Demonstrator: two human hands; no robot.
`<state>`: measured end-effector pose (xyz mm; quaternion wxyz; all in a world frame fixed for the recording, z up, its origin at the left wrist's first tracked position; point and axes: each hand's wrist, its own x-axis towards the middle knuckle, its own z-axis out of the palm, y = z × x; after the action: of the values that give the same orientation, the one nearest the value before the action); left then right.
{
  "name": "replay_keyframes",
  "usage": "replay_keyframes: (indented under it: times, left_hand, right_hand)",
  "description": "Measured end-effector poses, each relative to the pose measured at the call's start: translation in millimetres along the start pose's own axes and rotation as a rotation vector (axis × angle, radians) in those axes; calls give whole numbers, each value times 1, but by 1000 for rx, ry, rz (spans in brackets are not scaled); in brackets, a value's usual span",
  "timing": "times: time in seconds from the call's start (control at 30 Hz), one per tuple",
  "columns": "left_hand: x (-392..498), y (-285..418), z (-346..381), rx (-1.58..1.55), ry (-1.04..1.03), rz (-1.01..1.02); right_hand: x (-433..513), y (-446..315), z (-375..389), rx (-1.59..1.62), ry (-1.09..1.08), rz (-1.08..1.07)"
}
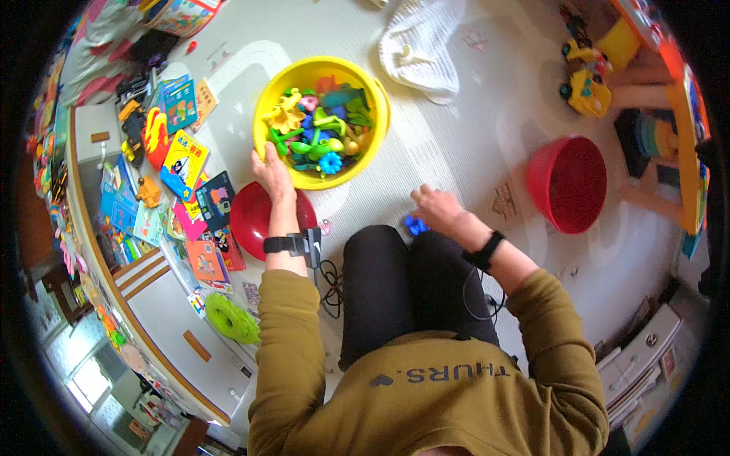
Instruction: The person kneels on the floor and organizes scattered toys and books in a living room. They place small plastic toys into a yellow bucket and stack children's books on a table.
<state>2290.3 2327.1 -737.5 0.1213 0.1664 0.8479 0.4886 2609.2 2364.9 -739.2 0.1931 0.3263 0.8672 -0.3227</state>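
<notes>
A round yellow plastic tub [379,142] stands on the floor in front of me, holding a heap of colourful plastic toy pieces [319,131], among them flower and leaf shapes. My left hand [275,175] grips its near left rim, thumb on the inner side. Partly beneath my left forearm lies a red bowl [245,219]. My right hand [438,206] hovers over the floor mat just beyond my knees, with its fingers bent downward. Beside it, close to my knees, a small blue plastic toy piece [416,225] rests on the mat. Whether the fingertips hold anything is hidden.
A second red bowl [564,185] lies tipped on its side at the right. Children's books [185,157] and toys cover the left floor by a white cabinet [177,319]. A white knitted cloth [422,51] and a yellow toy vehicle [587,91] lie farther off.
</notes>
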Motion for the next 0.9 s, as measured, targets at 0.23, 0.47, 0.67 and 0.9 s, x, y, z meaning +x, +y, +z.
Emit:
replay_keyframes:
  times: [0.23,0.47,0.67,0.9]
  left_hand:
    - [0,0,-1,-102,-21,24]
    - [3,-10,0,-83,1,23]
    - [9,-12,-6,-19,-10,19]
    - [10,-2,-17,46,-203,114]
  right_hand:
    - [53,-23,77,-304,-252,-120]
    - [40,3,27,-4,-23,-67]
    - [-63,75,-93,1062,653,105]
    - [-45,17,-142,934,863,-27]
